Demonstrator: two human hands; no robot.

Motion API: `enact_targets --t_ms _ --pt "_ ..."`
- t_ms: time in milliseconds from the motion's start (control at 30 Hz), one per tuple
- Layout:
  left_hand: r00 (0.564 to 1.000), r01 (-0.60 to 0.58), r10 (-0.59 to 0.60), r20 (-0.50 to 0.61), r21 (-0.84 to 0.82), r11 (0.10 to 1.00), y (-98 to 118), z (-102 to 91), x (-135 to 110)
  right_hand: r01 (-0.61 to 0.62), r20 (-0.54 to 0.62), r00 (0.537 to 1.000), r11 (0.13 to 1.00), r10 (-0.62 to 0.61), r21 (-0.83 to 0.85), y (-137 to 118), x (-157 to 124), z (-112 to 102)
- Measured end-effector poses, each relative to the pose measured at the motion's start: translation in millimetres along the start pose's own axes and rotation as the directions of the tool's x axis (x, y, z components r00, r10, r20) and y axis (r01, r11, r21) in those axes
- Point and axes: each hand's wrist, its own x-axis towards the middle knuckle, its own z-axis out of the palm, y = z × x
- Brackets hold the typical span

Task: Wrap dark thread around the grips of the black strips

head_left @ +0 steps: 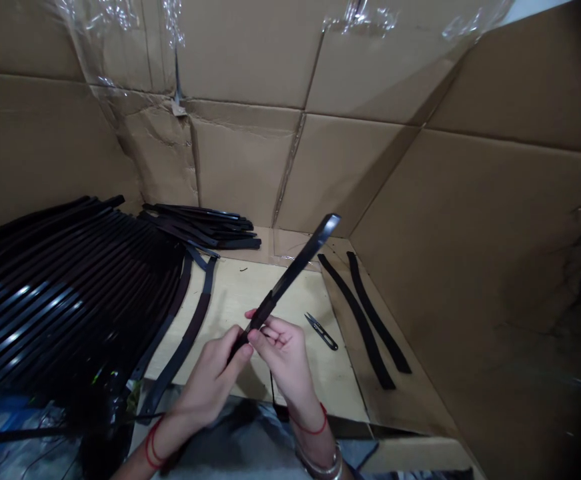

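A long dark strip (295,270), shiny toward its far end and matte brown lower down, slants up to the right above the board. My left hand (215,373) is closed around its lower part, the thumb lying along it. Just above, my right hand (283,347) pinches the strip between thumb and fingers at the matte section. The strip's lowest end is hidden by my hands. Thread snips (321,332) lie on the pale board (280,293) to the right of my right hand, apart from it.
A large fanned stack of dark strips (70,293) fills the left side. A smaller pile (205,225) lies at the back, and one strip (190,333) curves beside the board. Two black strips (363,320) rest at the right. Cardboard walls (250,153) enclose the back and sides.
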Motion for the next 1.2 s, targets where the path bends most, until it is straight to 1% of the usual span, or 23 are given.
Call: enact_targets --t_ms 33,67,100,167,200,233,300,333,400,467,567,667,733,800,867,900,933,967,1000,1067,1133,1167,1200 --pt "0.998 0.026 -0.025 0.057 -0.025 0.999 0 0.1 -2 -0.014 0.073 0.997 1.0 0.014 -0.008 -2 0 -2" --pt "0.983 0.083 -0.069 0.169 -0.075 0.994 -1 -1.0 -3 -0.027 0.141 0.99 1.0 0.029 -0.014 -3 0 -3" --pt "0.953 0.145 -0.106 0.284 -0.12 0.982 -3 -2.8 -3 -0.027 0.178 0.984 0.999 0.031 -0.025 -4 -1 -5" --pt "0.893 0.229 -0.138 0.429 -0.169 0.959 -6 -6.6 1 0.012 0.157 0.988 0.999 -0.004 -0.053 -4 -2 -5" --pt "0.887 0.233 -0.138 0.441 -0.167 0.958 -6 -7.7 4 0.041 0.115 0.993 0.996 -0.032 -0.074 -4 -2 -4" --pt "0.902 0.206 -0.13 0.411 -0.147 0.967 -6 -7.9 7 0.065 0.07 0.996 0.993 -0.058 -0.099 -4 -3 -1" --pt "0.955 0.11 -0.081 0.286 -0.088 0.99 -4 -5.2 12 0.09 -0.004 0.996 0.987 -0.091 -0.13 -4 -5 4" --pt "0.975 0.059 -0.045 0.219 -0.056 0.997 -2 -2.9 14 0.083 -0.016 0.996 0.988 -0.085 -0.13 -3 -6 6" --pt "0.991 -0.003 0.005 0.136 -0.019 1.0 3 2.1 16 0.05 0.009 0.999 0.991 -0.049 -0.127 -3 -7 8" --pt "0.992 -0.013 0.016 0.125 -0.024 1.0 6 5.9 15 0.014 0.065 0.998 0.992 -0.006 -0.124 -3 -10 7" --pt "0.988 -0.033 0.041 0.146 -0.056 0.998 6 9.0 15 -0.006 0.106 0.994 0.991 0.02 -0.132 -5 -14 4" --pt "0.984 0.007 0.016 0.177 -0.131 0.991 3 11.5 15 -0.031 0.146 0.988 0.99 0.051 -0.136 -7 -20 4" --pt "0.987 0.044 -0.019 0.157 -0.16 0.986 2 13.7 15 -0.064 0.151 0.985 0.991 0.082 -0.117 -8 -24 5" --pt "0.992 0.052 -0.032 0.122 -0.168 0.984 2 15.5 15 -0.097 0.089 0.99 0.989 0.107 -0.114 -5 -26 1" --pt "0.993 0.046 -0.027 0.112 -0.17 0.984 4 16.1 15 -0.127 -0.022 0.992 0.972 0.125 -0.196 3 -30 -12" --pt "0.993 0.038 -0.019 0.113 -0.17 0.985 6 16.0 15 -0.144 -0.078 0.989 0.95 0.127 -0.276 9 -33 -23" --pt "0.993 0.03 -0.01 0.117 -0.17 0.985 7 15.5 15 -0.169 -0.094 0.985 0.918 0.145 -0.358 17 -37 -37" --pt "0.992 0.023 -0.002 0.124 -0.168 0.986 9 15.0 15 -0.187 -0.067 0.982 0.882 0.175 -0.432 24 -44 -52" --pt "0.992 0.017 0.004 0.127 -0.165 0.986 10 14.4 15 -0.202 -0.081 0.979 0.843 0.186 -0.499 32 -53 -70" --pt "0.994 0.011 0.008 0.112 -0.162 0.987 13 13.3 14 -0.246 -0.124 0.969 0.808 0.213 -0.536 41 -78 -108" --pt "0.995 0.014 0.002 0.099 -0.154 0.988 15 12.9 13 -0.308 -0.127 0.949 0.764 0.289 -0.567 37 -112 -144" --pt "0.995 0.017 -0.002 0.103 -0.146 0.989 17 12.9 13 -0.329 -0.163 0.943 0.736 0.291 -0.592 28 -129 -159" --pt "0.994 0.02 -0.005 0.112 -0.136 0.99 18 13.0 13 -0.327 -0.248 0.944 0.706 0.217 -0.628 17 -146 -171"
